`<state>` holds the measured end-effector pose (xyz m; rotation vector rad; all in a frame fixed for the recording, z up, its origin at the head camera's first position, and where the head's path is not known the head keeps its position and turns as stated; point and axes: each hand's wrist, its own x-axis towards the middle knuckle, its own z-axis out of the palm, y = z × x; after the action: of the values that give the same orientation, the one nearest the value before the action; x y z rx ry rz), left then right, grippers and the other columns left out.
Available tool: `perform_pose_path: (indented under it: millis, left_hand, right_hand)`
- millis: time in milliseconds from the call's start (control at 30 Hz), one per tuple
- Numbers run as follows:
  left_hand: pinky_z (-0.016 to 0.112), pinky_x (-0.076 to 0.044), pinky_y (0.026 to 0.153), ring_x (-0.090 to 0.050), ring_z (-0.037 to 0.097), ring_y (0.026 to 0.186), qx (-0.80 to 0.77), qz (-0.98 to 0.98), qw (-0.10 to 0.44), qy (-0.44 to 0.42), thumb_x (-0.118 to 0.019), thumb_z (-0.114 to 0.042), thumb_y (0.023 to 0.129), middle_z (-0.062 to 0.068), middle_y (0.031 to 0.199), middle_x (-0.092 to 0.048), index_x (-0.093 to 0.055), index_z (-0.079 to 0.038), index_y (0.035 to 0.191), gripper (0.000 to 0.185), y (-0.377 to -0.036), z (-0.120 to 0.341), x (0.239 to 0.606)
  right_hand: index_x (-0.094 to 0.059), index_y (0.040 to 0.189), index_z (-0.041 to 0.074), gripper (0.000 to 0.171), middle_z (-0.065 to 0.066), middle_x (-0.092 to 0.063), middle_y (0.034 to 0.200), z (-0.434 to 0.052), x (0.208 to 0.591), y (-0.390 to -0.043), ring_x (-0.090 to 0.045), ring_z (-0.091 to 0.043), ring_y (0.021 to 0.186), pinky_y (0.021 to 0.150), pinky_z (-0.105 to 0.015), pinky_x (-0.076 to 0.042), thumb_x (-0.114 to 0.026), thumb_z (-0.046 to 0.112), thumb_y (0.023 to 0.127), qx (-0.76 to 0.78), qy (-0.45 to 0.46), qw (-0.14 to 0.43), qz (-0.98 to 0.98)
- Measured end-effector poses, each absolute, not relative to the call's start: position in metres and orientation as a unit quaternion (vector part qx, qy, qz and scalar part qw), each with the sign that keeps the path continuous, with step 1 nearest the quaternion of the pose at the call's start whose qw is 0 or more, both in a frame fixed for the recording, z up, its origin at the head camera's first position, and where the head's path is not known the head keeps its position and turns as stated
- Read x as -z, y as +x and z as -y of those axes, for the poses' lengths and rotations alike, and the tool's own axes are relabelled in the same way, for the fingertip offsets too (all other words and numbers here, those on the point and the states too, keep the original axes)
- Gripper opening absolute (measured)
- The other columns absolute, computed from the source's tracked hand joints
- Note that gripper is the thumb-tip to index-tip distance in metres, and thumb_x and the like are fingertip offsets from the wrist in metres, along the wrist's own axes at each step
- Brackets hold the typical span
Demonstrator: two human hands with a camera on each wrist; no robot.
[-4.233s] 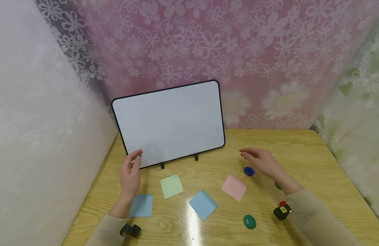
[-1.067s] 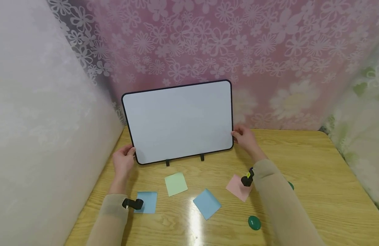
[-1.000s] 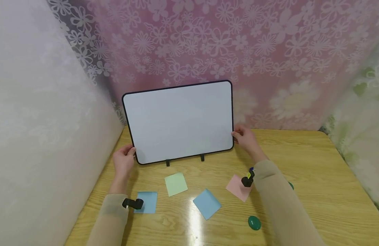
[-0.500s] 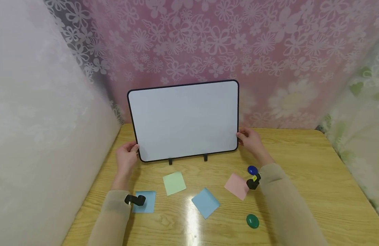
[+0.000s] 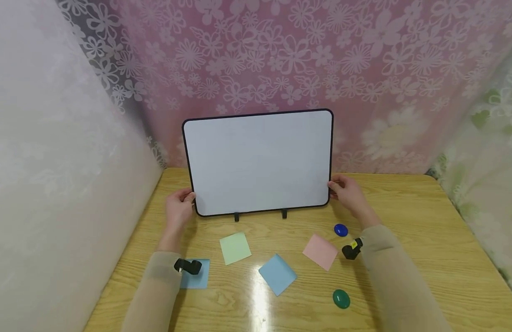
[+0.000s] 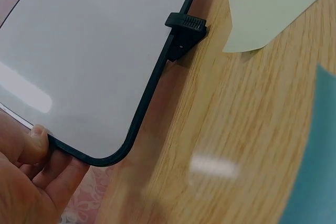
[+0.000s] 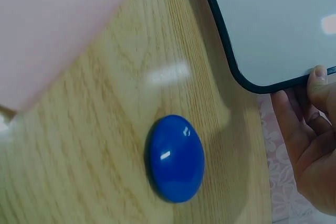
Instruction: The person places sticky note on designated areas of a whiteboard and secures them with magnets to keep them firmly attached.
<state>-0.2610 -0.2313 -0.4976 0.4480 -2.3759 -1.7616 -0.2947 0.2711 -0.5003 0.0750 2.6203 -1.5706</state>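
Observation:
A black-framed whiteboard [image 5: 260, 163] stands upright on two small black feet [image 6: 186, 30] near the back of the wooden table. My left hand [image 5: 180, 210] pinches its left edge low down, thumb on the front face and fingers behind. On the opposite side my right hand [image 5: 350, 196] grips the right edge near the lower corner, thumb in front. In the right wrist view the fingers [image 7: 294, 129] curl behind the frame. Nearest the right hand lies a blue oval magnet [image 7: 177, 158].
Sticky notes lie in front of the board: green [image 5: 235, 248], blue [image 5: 277, 274], pink [image 5: 320, 251], and another blue note [image 5: 201, 275] partly under the left wrist camera. A green oval magnet [image 5: 341, 299] is at the front right. A flowered pink curtain [image 5: 247, 55] hangs behind.
Both hands have gone from hovering apart to holding the whiteboard's side edges. The board has shifted right and turned to face more squarely forward. Notes and magnets stay put on the table.

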Motion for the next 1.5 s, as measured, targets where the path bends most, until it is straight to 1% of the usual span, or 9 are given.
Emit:
perform_pose_path:
  millis: [233,367,500,633,867,933,1167,1367,1500]
  left_hand:
    - [0.027,-0.057,0.086,-0.066,0.026,0.115,0.598,0.785,0.063,0.149,-0.061,-0.009,0.110,0.022,0.130,-0.069,-0.067,0.005,0.139,0.032,-0.268,0.230,0.500]
    - [0.026,-0.058,0.086,-0.066,0.025,0.114,0.602,0.784,0.052,0.143,-0.061,-0.009,0.110,0.022,0.131,-0.068,-0.065,0.005,0.140,0.033,-0.272,0.229,0.501]
    - [0.029,-0.058,0.089,-0.066,0.026,0.116,0.604,0.784,0.043,0.138,-0.060,-0.010,0.111,0.021,0.130,-0.067,-0.065,0.005,0.141,0.034,-0.275,0.227,0.500]
    - [0.034,-0.058,0.092,-0.066,0.028,0.117,0.602,0.786,0.036,0.136,-0.060,-0.011,0.111,0.020,0.131,-0.067,-0.065,0.004,0.141,0.034,-0.278,0.225,0.499]
    - [0.042,-0.058,0.096,-0.067,0.030,0.116,0.604,0.787,0.021,0.127,-0.059,-0.010,0.112,0.022,0.134,-0.067,-0.063,0.004,0.143,0.035,-0.284,0.220,0.498]
    - [0.042,-0.058,0.095,-0.067,0.030,0.115,0.600,0.789,0.021,0.127,-0.059,-0.010,0.111,0.022,0.134,-0.067,-0.064,0.003,0.142,0.034,-0.286,0.218,0.498]
    - [0.036,-0.060,0.088,-0.069,0.031,0.114,0.588,0.799,0.025,0.122,-0.059,-0.010,0.111,0.021,0.133,-0.069,-0.066,0.002,0.141,0.033,-0.291,0.213,0.499]
    - [0.039,-0.060,0.089,-0.069,0.031,0.117,0.589,0.797,0.027,0.129,-0.061,-0.011,0.111,0.021,0.134,-0.069,-0.066,0.002,0.141,0.034,-0.293,0.210,0.500]
    - [0.034,-0.060,0.086,-0.069,0.031,0.117,0.586,0.800,0.030,0.126,-0.061,-0.013,0.111,0.021,0.134,-0.070,-0.066,0.001,0.142,0.034,-0.296,0.208,0.499]
  right_hand:
    - [-0.052,0.144,-0.007,0.041,-0.026,-0.058,0.135,-0.278,0.500,-0.290,-0.062,-0.041,0.122,0.101,-0.047,-0.057,-0.049,0.023,0.116,0.517,0.025,0.044,-0.855]
    - [-0.052,0.144,-0.007,0.042,-0.025,-0.057,0.134,-0.280,0.499,-0.286,-0.061,-0.039,0.123,0.100,-0.044,-0.058,-0.049,0.025,0.116,0.520,0.028,0.045,-0.853]
    - [-0.052,0.144,-0.006,0.042,-0.025,-0.057,0.134,-0.282,0.498,-0.283,-0.062,-0.039,0.123,0.100,-0.044,-0.058,-0.050,0.026,0.116,0.519,0.033,0.041,-0.853]
    - [-0.052,0.144,-0.006,0.043,-0.026,-0.058,0.136,-0.284,0.497,-0.281,-0.063,-0.040,0.122,0.099,-0.044,-0.058,-0.050,0.027,0.116,0.511,0.032,0.038,-0.858]
    - [-0.052,0.144,-0.008,0.044,-0.026,-0.057,0.138,-0.290,0.499,-0.278,-0.062,-0.036,0.120,0.095,-0.038,-0.060,-0.051,0.026,0.116,0.517,0.036,0.033,-0.855]
    - [-0.052,0.144,-0.008,0.044,-0.027,-0.057,0.138,-0.292,0.499,-0.277,-0.062,-0.036,0.120,0.095,-0.037,-0.060,-0.050,0.025,0.116,0.518,0.036,0.031,-0.854]
    - [-0.051,0.145,-0.009,0.043,-0.027,-0.056,0.139,-0.295,0.500,-0.275,-0.062,-0.035,0.119,0.097,-0.037,-0.059,-0.049,0.023,0.116,0.523,0.045,0.031,-0.851]
    - [-0.051,0.146,-0.009,0.044,-0.027,-0.056,0.139,-0.297,0.499,-0.274,-0.062,-0.034,0.117,0.097,-0.037,-0.059,-0.049,0.023,0.116,0.526,0.048,0.028,-0.849]
    - [-0.052,0.145,-0.009,0.043,-0.027,-0.057,0.137,-0.297,0.497,-0.274,-0.062,-0.034,0.116,0.095,-0.036,-0.060,-0.049,0.023,0.116,0.522,0.052,0.020,-0.851]
